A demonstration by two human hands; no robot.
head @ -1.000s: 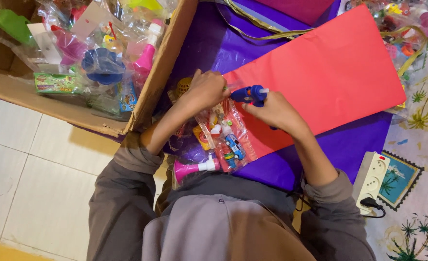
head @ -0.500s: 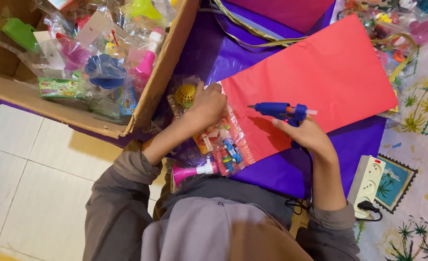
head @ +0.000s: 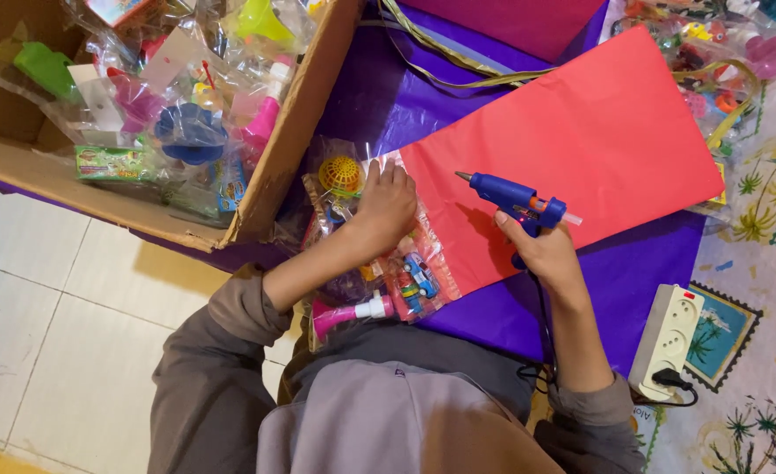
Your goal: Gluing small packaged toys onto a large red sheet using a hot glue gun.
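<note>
My right hand grips a blue glue gun by its handle, nozzle pointing left, held over the lower left part of a red paper sheet. My left hand presses flat on clear plastic packets of small toys at the red sheet's left edge. A yellow ball toy lies in a packet just left of that hand. A pink bottle-shaped toy sits below my left forearm. The red sheet lies on purple paper.
A cardboard box full of packed plastic toys stands at the upper left. A white power strip with a black plug lies at the lower right on a patterned mat. More wrapped toys sit at the upper right. White floor tiles lie lower left.
My right hand has carried the glue gun away from my left hand, to the right and slightly down across the red sheet. My left hand stayed on the toy packets.
</note>
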